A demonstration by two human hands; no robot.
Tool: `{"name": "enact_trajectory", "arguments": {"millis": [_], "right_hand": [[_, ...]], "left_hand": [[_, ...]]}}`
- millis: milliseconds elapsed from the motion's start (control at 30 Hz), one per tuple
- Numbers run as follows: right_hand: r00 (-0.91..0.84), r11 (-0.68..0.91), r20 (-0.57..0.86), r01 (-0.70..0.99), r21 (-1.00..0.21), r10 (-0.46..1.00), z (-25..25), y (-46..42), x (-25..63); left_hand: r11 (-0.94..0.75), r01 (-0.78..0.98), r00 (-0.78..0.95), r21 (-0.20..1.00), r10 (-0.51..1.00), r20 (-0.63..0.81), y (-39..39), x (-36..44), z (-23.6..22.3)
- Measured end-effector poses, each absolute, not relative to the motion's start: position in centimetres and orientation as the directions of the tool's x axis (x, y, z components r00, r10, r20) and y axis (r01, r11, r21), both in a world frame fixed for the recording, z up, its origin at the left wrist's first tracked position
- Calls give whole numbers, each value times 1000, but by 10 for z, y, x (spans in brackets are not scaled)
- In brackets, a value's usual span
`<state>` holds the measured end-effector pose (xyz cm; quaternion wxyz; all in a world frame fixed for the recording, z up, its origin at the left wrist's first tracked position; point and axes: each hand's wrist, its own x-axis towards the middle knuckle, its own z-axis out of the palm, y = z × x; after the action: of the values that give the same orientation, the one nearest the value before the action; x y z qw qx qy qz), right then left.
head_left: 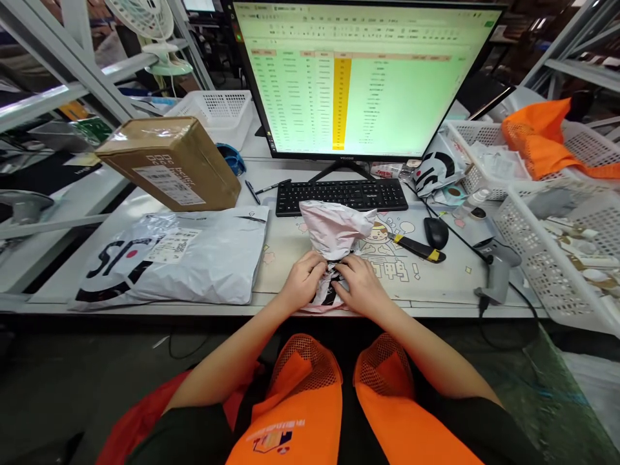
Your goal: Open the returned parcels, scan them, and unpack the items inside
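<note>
A crumpled pink-white plastic mailer bag (pixel 336 227) lies on the desk in front of the black keyboard (pixel 341 194). Both hands grip its near end at the desk's front edge. My left hand (pixel 304 279) is closed on the bag's left side. My right hand (pixel 361 284) is closed on its right side, fingers pinching the plastic. What is inside the bag is hidden.
A white courier bag (pixel 194 258) and a brown cardboard box (pixel 169 161) sit to the left. A monitor (pixel 358 77) shows a spreadsheet. A yellow-black box cutter (pixel 416 247), a mouse (pixel 436 231), a barcode scanner (pixel 496 271) and white baskets (pixel 562 258) stand to the right.
</note>
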<state>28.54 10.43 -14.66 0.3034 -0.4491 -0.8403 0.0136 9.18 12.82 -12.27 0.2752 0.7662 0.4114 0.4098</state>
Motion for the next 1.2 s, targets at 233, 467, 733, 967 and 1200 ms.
{"name": "enact_trajectory", "arguments": {"millis": [233, 467, 733, 967, 1200], "right_hand": [[-575, 781, 566, 582, -226, 592, -154, 117, 300], [-609, 863, 683, 501, -62, 403, -141, 108, 322], [-682, 897, 682, 433, 84, 265, -106, 85, 355], [-733, 867, 585, 488, 96, 348, -90, 79, 343], [-656, 932, 729, 357, 70, 196, -97, 75, 350]], "left_hand": [[-699, 613, 649, 369, 712, 269, 142, 79, -108], [-868, 481, 815, -121, 392, 427, 131, 78, -94], [-837, 448, 834, -314, 264, 486, 113, 64, -61], [-958, 21, 935, -287, -83, 344, 91, 70, -63], [-902, 424, 802, 86, 417, 427, 74, 78, -71]]}}
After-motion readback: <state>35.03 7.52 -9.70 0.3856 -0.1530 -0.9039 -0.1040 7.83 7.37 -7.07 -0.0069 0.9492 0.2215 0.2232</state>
